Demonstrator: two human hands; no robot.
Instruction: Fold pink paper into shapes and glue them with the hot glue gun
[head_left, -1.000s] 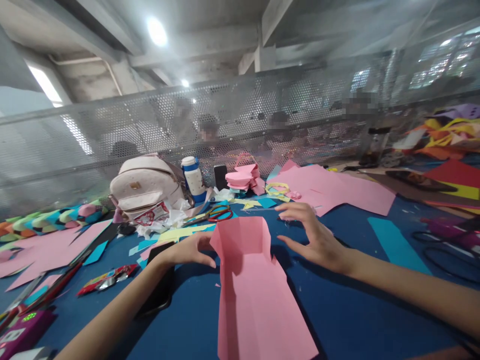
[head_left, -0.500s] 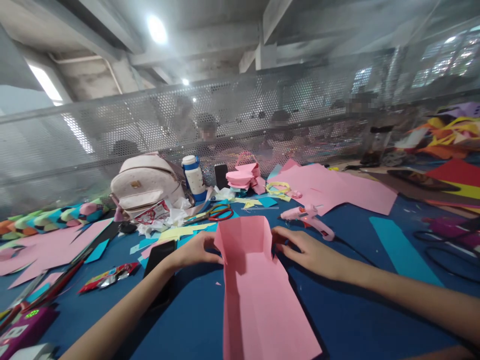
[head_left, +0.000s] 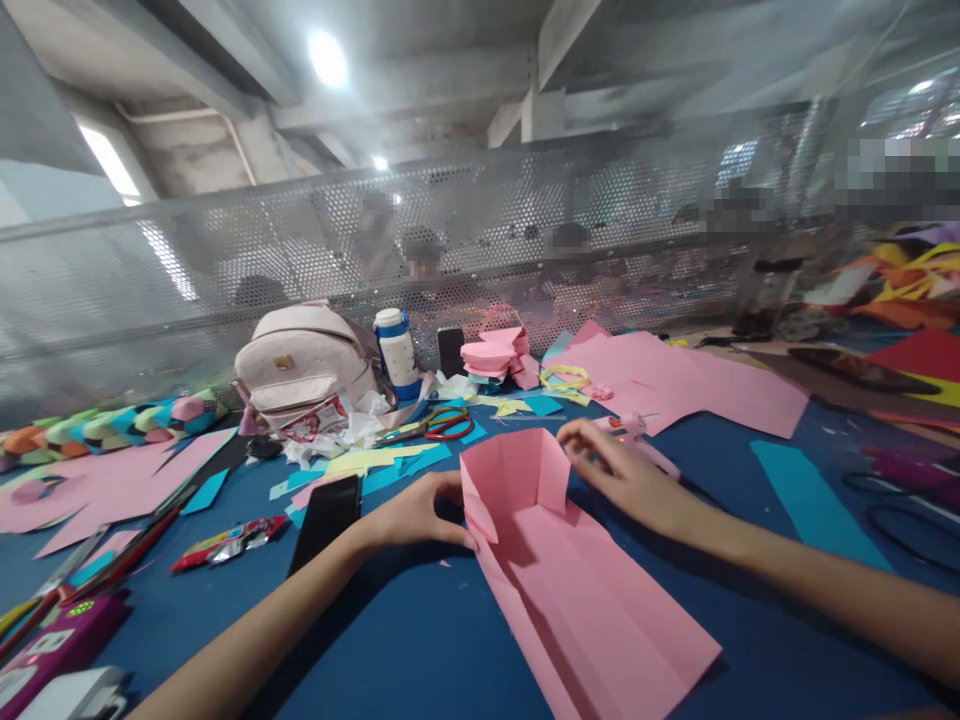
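Observation:
A long pink paper sheet [head_left: 592,600] lies on the blue table [head_left: 405,650], its far end folded up into standing flaps. My left hand [head_left: 420,510] has its fingers curled against the left flap. Over on the other side, my right hand [head_left: 622,475] rests with its fingertips closed on the right flap. Just behind that hand lies a pink glue gun [head_left: 637,432], partly hidden by it.
A black phone [head_left: 326,510] lies beside my left wrist. Red-handled scissors [head_left: 442,425], paper scraps, a pale backpack [head_left: 300,365] and a bottle [head_left: 397,350] sit farther back. Large pink sheets [head_left: 675,375] lie at the right, and a perforated metal screen [head_left: 525,230] with people behind closes the table's far side.
My right hand came back from near the glue gun to the paper's right flap. The sheet has turned, its near end swinging to the right. My left hand stayed on the left flap.

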